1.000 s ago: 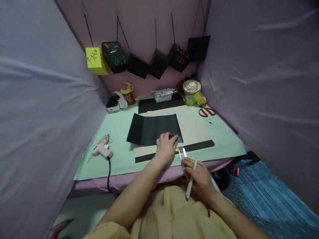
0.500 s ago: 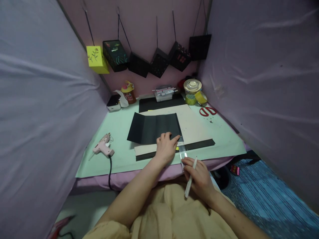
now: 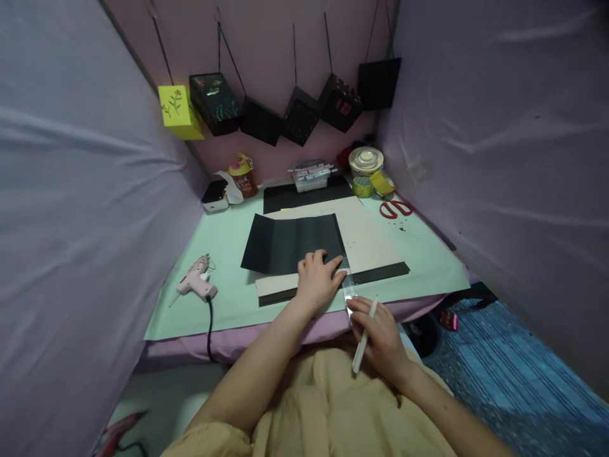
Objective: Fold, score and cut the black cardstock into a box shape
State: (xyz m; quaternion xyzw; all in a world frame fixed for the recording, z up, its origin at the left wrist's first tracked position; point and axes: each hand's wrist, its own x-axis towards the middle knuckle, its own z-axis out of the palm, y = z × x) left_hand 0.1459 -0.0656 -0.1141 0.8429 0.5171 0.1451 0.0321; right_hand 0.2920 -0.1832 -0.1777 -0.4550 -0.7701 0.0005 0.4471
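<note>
A creased black card sheet lies on the cream board, its left part bent upward. My left hand rests on the sheet's near right corner, fingers spread, with the thumb and index finger beside a clear ruler. The ruler runs from the card's right edge toward me. Thumb and fingertips of my right hand grip the ruler's near end. A white pen is also tucked between that hand's fingers, slanting down toward my lap. Under the left hand passes a long black strip.
On the left lies a pink glue gun with its cord over the table edge. Red-handled scissors, tape rolls and a box of pens stand toward the back. Black paper boxes hang above.
The view has shifted slightly. My left thumb has moved out beside the ruler, and a yellow patch there no longer shows. My right hand keeps its grip on ruler and pen.
</note>
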